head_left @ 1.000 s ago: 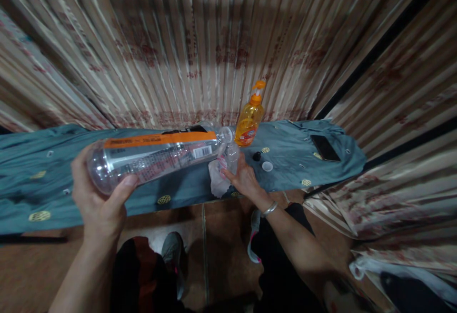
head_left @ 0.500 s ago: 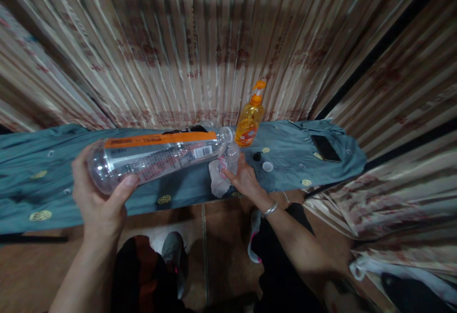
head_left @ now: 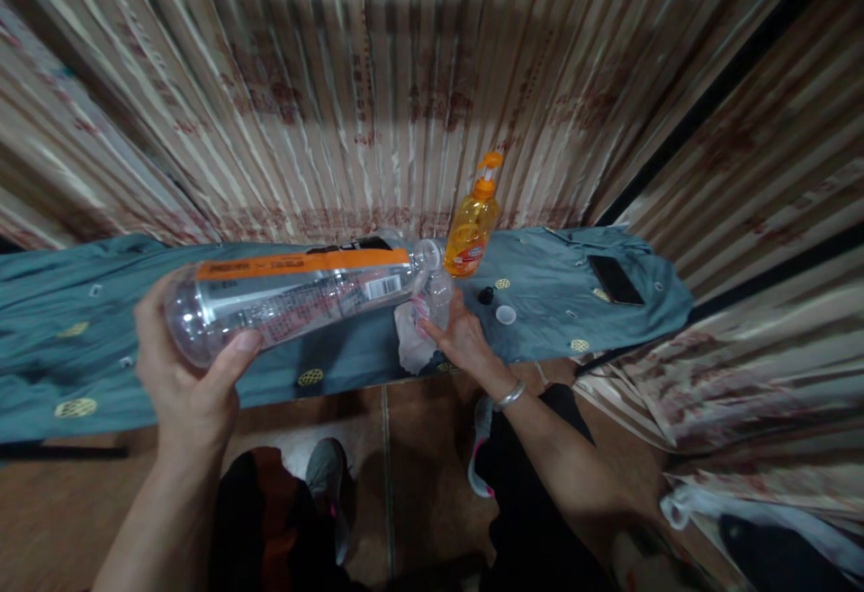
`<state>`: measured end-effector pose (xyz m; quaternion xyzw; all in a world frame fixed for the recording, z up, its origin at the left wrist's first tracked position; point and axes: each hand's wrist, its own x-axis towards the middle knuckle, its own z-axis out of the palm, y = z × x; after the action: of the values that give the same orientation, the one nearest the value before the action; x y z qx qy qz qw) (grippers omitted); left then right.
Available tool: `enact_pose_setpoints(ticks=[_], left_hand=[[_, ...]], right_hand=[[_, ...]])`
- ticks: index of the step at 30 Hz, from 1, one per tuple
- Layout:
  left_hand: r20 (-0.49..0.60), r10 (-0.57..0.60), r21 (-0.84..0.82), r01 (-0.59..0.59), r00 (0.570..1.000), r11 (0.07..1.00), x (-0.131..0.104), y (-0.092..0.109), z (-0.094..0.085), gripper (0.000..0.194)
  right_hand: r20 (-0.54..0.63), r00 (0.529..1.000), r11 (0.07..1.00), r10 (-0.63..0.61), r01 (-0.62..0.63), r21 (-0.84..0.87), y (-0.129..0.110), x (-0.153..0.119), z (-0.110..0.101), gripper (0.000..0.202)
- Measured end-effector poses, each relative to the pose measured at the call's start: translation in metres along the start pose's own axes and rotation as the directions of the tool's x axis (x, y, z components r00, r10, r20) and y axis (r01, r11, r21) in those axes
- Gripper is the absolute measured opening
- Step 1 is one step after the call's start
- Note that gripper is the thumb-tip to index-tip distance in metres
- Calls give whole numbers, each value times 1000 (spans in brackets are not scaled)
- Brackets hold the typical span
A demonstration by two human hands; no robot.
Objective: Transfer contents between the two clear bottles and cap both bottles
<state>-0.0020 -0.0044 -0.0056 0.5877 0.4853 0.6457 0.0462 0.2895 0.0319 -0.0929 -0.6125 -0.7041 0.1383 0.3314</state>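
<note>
My left hand (head_left: 195,367) is closed around the base of a large clear plastic bottle (head_left: 303,291) with an orange and silver label. The bottle lies nearly level in the air, its uncapped neck pointing right. That neck meets the top of a small clear bottle (head_left: 440,293), which my right hand (head_left: 465,336) grips from the right side. Beside the small bottle and under my fingers is a crumpled whitish tissue (head_left: 413,340). Whether liquid passes between the bottles I cannot tell. A silver bangle (head_left: 511,395) circles my right wrist.
An orange pump bottle (head_left: 471,232) stands behind my right hand. Right of it are a small black cap (head_left: 486,295), a white cap (head_left: 506,314) and a dark phone (head_left: 616,280). All rest on a narrow surface under green cloth (head_left: 364,367). Striped curtains (head_left: 405,79) hang behind.
</note>
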Motion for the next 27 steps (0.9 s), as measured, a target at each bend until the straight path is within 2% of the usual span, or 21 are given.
enact_pose_setpoints(ticks=[10, 27], left_hand=[[16, 1, 1, -1, 1000, 1000, -1, -1, -1, 78], [0, -5, 9, 5, 1000, 1000, -1, -2, -1, 79]], right_hand=[[-32, 999, 999, -24, 24, -24, 3, 0, 3, 68], [-17, 1000, 1000, -1, 0, -13, 0, 0, 2, 67]])
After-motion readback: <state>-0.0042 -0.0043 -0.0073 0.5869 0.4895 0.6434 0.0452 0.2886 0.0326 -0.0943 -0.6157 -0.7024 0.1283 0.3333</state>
